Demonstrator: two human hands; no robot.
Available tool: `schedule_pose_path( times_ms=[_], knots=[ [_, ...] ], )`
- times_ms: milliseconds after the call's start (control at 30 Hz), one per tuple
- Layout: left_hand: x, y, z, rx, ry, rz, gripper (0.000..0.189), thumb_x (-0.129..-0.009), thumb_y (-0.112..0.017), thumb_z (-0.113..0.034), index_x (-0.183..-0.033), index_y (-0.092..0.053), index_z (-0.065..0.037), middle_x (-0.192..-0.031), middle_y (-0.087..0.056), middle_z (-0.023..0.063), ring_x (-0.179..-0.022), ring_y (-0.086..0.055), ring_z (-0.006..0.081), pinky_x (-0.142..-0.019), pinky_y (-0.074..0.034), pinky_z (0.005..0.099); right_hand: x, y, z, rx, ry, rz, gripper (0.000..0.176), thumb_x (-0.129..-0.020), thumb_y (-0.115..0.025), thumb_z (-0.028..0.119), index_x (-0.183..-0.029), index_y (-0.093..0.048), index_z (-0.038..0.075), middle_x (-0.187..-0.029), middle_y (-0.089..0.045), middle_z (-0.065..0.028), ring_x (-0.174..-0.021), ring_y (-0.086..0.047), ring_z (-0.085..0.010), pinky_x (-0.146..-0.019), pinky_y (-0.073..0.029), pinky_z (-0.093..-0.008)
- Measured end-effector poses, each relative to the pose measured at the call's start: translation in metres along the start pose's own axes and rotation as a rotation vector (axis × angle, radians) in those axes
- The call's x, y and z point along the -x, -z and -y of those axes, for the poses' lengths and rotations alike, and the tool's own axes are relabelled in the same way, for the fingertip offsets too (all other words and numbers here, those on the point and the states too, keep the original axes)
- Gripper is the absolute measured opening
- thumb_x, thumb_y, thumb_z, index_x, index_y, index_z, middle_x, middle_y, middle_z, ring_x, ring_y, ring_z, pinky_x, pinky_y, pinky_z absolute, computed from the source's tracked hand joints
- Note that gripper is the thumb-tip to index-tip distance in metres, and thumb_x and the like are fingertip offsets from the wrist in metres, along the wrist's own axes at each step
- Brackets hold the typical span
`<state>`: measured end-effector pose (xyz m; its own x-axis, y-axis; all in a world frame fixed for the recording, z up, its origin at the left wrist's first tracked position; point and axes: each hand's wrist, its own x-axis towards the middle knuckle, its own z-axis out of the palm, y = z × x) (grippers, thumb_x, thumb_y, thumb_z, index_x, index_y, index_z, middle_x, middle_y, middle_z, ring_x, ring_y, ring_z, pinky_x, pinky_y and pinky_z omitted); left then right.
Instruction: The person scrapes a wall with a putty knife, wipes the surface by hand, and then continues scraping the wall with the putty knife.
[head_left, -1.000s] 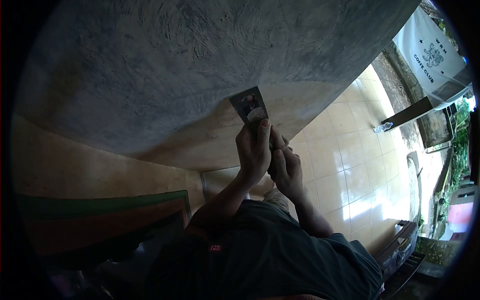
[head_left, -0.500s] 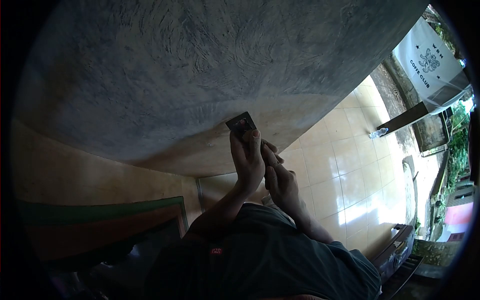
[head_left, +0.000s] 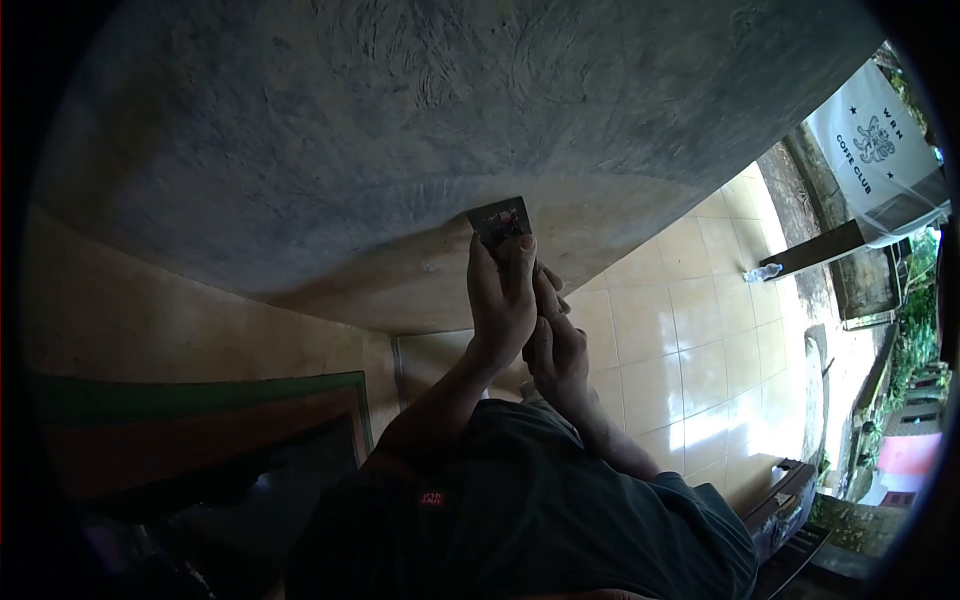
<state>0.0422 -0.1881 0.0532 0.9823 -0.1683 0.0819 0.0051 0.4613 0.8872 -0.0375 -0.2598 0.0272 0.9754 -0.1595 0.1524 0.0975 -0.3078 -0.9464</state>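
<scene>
My left hand (head_left: pixel 503 302) is closed around the lower part of a small, flat, dark rectangular thing (head_left: pixel 500 218). Pinkish and pale marks show on its upward face, and the thumb presses along its right edge. Whether it is a phone or a printed packet cannot be made out. Close against the left hand, on its right, is my right hand (head_left: pixel 562 352), its fingers curled and partly hidden. What these fingers grip, if anything, is out of sight. Behind the thing stands a rough grey plastered surface (head_left: pixel 400 120).
Glossy beige floor tiles (head_left: pixel 645 320) stretch to the right. A clear plastic bottle (head_left: pixel 763 273) lies by a dark post, near a white printed banner (head_left: pixel 868 150). At lower left is a green-and-brown-edged frame (head_left: pixel 300 388). A dark bench-like object (head_left: pixel 782 505) stands at lower right.
Both hands and the dark thing have shifted slightly up and to the right in view. The thing's face is turned a little differently. The grip looks the same.
</scene>
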Motion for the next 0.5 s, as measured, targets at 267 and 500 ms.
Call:
schedule_pose_path(
  times_ms=[267, 500],
  knots=[
    [0.002, 0.005, 0.001, 0.013, 0.002, -0.011, 0.016, -0.095, -0.047, -0.014, -0.097, -0.036, -0.002, -0.068, -0.049, 0.0061, -0.052, -0.056, 0.0118, -0.043, -0.049, 0.0250, 0.004, -0.007, -0.004, -0.037, 0.017, -0.009, 0.047, -0.096, -0.035, 0.014, -0.141, -0.028, 0.000, -0.061, -0.051, -0.0031, -0.054, -0.048, -0.0074, -0.053, -0.042, -0.0232],
    [0.005, 0.004, -0.006, -0.005, -0.002, 0.005, 0.017, -0.095, -0.047, -0.015, -0.096, -0.036, -0.002, -0.067, -0.049, 0.0060, -0.052, -0.056, 0.0120, -0.043, -0.049, 0.0255, 0.006, -0.005, 0.010, -0.102, -0.041, 0.002, 0.047, -0.096, -0.035, 0.013, -0.141, -0.028, 0.000, -0.062, -0.050, -0.0015, -0.054, -0.047, -0.0062, -0.054, -0.042, -0.0225]
  ],
)
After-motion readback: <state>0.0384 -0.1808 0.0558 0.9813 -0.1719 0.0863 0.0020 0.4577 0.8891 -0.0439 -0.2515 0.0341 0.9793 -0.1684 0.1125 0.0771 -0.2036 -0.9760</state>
